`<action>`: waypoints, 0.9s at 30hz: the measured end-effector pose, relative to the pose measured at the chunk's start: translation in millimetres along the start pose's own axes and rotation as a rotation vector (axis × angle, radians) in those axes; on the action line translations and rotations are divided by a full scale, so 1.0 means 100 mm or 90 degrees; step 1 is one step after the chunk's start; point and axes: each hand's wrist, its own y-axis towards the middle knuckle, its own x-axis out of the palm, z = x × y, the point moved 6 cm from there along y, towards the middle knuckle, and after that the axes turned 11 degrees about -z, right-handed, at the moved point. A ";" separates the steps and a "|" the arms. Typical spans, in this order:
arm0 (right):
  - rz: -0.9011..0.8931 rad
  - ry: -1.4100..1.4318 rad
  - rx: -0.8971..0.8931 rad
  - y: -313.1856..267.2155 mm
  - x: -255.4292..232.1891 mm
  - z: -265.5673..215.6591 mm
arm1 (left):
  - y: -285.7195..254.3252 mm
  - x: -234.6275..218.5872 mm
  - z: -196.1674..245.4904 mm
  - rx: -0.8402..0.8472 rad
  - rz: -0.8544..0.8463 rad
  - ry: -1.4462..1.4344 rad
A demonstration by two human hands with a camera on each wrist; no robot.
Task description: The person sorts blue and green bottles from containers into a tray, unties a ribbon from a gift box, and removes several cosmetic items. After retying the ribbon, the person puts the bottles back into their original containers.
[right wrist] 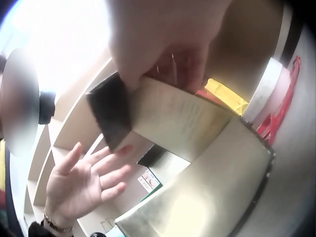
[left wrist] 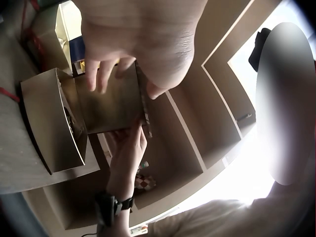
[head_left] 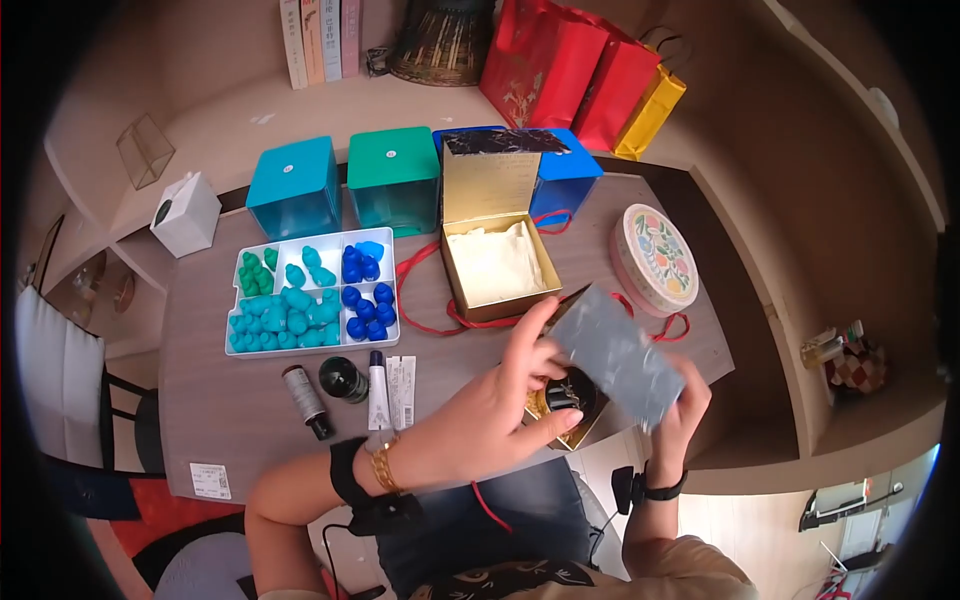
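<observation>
My right hand (head_left: pixel 684 405) pinches the edge of the grey marbled lid (head_left: pixel 620 355) of a gold box (head_left: pixel 598 430). Inside that box lies a black item (head_left: pixel 570 392) among gold filling. The left hand (head_left: pixel 490 415), fingers spread, is beside the box opening; whether it touches anything is unclear. In the left wrist view, the lid's gold inner face (left wrist: pixel 108 106) stands raised between the left hand (left wrist: pixel 143 39) and the right hand (left wrist: pixel 127 150). The right wrist view shows the left palm (right wrist: pixel 81 185) facing up, apart from the lid (right wrist: pixel 182 113), which the right hand (right wrist: pixel 168 44) grips.
Another gold box (head_left: pixel 460 290) stands open with cream cloth inside and red ribbon around it. A tray (head_left: pixel 290 350) of blue and green pieces, a bottle (head_left: pixel 304 392), a jar (head_left: pixel 343 380), tubes (head_left: pixel 378 395), coloured boxes (head_left: pixel 295 175) and a round tin (head_left: pixel 655 260) are around.
</observation>
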 end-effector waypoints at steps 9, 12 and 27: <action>0.059 0.285 0.158 0.67 0.01 0.76 | -0.23 0.64 -0.15 -0.020 -0.302 0.528; 0.025 0.184 0.211 0.69 0.01 0.94 | -0.37 0.78 -0.18 0.016 -0.348 0.585; 0.104 0.161 0.310 0.56 -0.11 1.28 | -0.33 0.16 -0.55 -0.218 -0.106 0.973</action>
